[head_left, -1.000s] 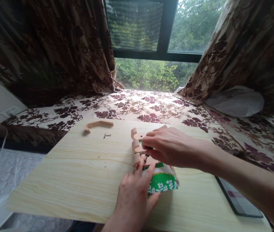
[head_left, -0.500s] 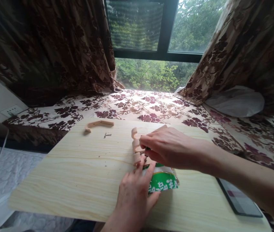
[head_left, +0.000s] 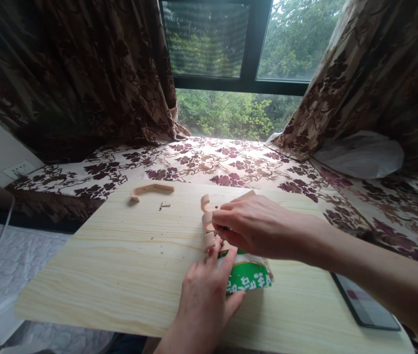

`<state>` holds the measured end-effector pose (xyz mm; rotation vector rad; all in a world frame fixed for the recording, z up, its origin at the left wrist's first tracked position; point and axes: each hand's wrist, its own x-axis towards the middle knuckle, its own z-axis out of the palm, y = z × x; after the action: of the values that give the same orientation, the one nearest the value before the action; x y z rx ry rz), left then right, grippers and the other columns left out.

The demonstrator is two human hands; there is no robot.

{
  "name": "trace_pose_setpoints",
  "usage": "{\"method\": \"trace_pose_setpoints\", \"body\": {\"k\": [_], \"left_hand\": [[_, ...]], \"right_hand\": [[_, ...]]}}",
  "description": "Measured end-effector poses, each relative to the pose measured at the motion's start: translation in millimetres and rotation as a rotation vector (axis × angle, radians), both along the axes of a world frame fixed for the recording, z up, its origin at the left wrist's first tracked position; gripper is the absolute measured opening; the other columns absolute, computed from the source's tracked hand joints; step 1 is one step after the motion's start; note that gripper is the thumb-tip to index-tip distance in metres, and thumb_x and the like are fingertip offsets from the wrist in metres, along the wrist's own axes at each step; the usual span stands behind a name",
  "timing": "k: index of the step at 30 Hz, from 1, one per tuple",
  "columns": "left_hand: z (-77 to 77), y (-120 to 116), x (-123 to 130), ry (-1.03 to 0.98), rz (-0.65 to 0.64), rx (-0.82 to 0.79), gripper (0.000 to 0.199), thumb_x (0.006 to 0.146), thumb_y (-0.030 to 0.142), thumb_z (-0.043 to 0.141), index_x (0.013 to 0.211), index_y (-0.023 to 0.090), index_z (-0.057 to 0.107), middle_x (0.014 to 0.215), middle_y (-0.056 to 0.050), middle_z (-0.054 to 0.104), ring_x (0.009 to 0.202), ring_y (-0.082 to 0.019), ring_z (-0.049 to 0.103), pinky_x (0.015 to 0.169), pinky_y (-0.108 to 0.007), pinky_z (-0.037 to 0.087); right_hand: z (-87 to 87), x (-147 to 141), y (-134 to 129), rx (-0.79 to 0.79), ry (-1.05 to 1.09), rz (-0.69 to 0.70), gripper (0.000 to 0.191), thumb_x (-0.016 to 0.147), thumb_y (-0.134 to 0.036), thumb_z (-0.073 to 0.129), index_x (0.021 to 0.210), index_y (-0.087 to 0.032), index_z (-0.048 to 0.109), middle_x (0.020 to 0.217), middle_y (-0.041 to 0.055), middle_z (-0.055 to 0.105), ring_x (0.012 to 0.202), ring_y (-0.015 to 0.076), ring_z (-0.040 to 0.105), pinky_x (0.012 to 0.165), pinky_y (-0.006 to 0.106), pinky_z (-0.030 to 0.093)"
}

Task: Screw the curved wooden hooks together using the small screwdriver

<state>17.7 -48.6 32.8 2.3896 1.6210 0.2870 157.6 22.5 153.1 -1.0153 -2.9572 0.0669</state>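
Note:
Several curved wooden pieces (head_left: 209, 242) lie in a row at the middle of the table, beside a green and white printed packet (head_left: 249, 276). My left hand (head_left: 209, 290) rests with its fingers spread, fingertips on the nearest wooden piece and the packet. Above the pieces, my right hand (head_left: 245, 223) is closed in a pinch; what it grips is mostly hidden by its fingers. Small dark metal bits show just below it. Another curved wooden piece (head_left: 153, 188) sits apart at the far left, near a few small screws (head_left: 164, 205).
The pale wooden table (head_left: 120, 275) carries tiny dark specks left of the hands. A phone or tablet (head_left: 365, 302) lies at its right edge under my forearm. Behind are a floral-covered sill (head_left: 209, 160), curtains, a window and a whitish bag (head_left: 363, 155).
My right hand has turned slightly at the wrist over the wooden pieces. My left hand has hardly moved.

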Motion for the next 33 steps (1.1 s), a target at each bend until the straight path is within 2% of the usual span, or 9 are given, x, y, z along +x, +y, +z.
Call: {"method": "trace_pose_setpoints", "body": {"k": [3,9,14,17,21,24,28,31,33], "left_hand": [[0.8,0,1,-0.004,0.000,-0.004,0.064,0.075,0.030,0.063,0.135,0.030,0.040,0.130,-0.011,0.050,0.118,-0.027,0.051,0.089,-0.039,0.047],[1.7,0,1,0.013,0.008,-0.031,0.068,0.073,0.028,0.065,0.136,0.034,0.037,0.149,-0.009,0.030,0.120,-0.027,0.050,0.090,-0.039,0.047],[1.1,0,0,-0.013,0.004,-0.011,0.064,0.074,0.030,0.064,0.134,0.031,0.041,0.137,-0.010,0.045,0.117,-0.027,0.052,0.089,-0.039,0.047],[0.8,1,0,-0.027,0.002,-0.001,0.063,0.074,0.029,0.063,0.133,0.031,0.041,0.137,-0.010,0.046,0.115,-0.027,0.053,0.088,-0.040,0.047],[0.8,2,1,-0.007,0.004,-0.006,0.066,0.073,0.027,0.064,0.135,0.031,0.039,0.144,-0.011,0.037,0.120,-0.027,0.050,0.089,-0.040,0.046],[0.5,1,1,0.003,0.003,-0.009,0.068,0.073,0.028,0.064,0.135,0.033,0.038,0.148,-0.010,0.031,0.120,-0.028,0.050,0.089,-0.040,0.047],[0.5,0,-1,0.007,0.003,-0.007,0.066,0.074,0.031,0.064,0.135,0.032,0.039,0.139,-0.011,0.043,0.117,-0.028,0.052,0.088,-0.040,0.047],[1.0,0,0,0.011,0.000,-0.002,0.064,0.075,0.033,0.063,0.135,0.030,0.040,0.133,-0.012,0.048,0.116,-0.028,0.053,0.089,-0.039,0.047],[1.2,1,0,0.011,0.000,-0.003,0.064,0.075,0.032,0.064,0.135,0.030,0.040,0.136,-0.011,0.045,0.118,-0.027,0.052,0.089,-0.038,0.047]], "right_hand": [[-4.5,1,2,-0.009,0.018,0.045,0.018,0.091,-0.019,0.043,0.076,-0.016,0.053,0.072,0.0031,0.060,0.055,0.0097,0.040,0.053,0.027,0.022],[-12.7,-6,5,0.081,0.003,-0.259,0.024,0.093,-0.030,0.040,0.083,-0.014,0.056,0.058,0.0018,0.055,0.044,0.0103,0.031,0.048,0.029,0.015],[-1.1,-2,-2,0.011,0.002,-0.052,0.013,0.087,-0.020,0.047,0.078,-0.016,0.055,0.068,0.0028,0.061,0.052,0.0097,0.039,0.051,0.027,0.020],[-4.1,-1,-1,-0.021,0.022,0.034,0.016,0.088,-0.018,0.045,0.075,-0.016,0.054,0.069,0.0024,0.061,0.053,0.0091,0.039,0.054,0.027,0.023],[-14.7,-5,3,0.049,0.036,-0.163,0.021,0.091,-0.027,0.042,0.081,-0.015,0.056,0.061,0.0021,0.058,0.047,0.0099,0.033,0.050,0.029,0.018],[-12.5,-6,4,0.078,0.003,-0.271,0.025,0.092,-0.033,0.042,0.083,-0.014,0.057,0.058,0.0018,0.056,0.045,0.0100,0.029,0.049,0.029,0.014],[0.0,-2,1,0.024,0.002,-0.108,0.013,0.088,-0.024,0.048,0.084,-0.016,0.057,0.069,0.0025,0.060,0.052,0.0096,0.037,0.050,0.027,0.018],[0.9,1,0,-0.008,0.016,0.037,0.015,0.089,-0.017,0.044,0.079,-0.016,0.055,0.075,0.0028,0.061,0.056,0.0091,0.038,0.052,0.026,0.021],[-3.9,0,1,0.007,0.020,0.017,0.018,0.091,-0.019,0.042,0.078,-0.016,0.054,0.071,0.0026,0.060,0.054,0.0095,0.036,0.052,0.027,0.020]]}}
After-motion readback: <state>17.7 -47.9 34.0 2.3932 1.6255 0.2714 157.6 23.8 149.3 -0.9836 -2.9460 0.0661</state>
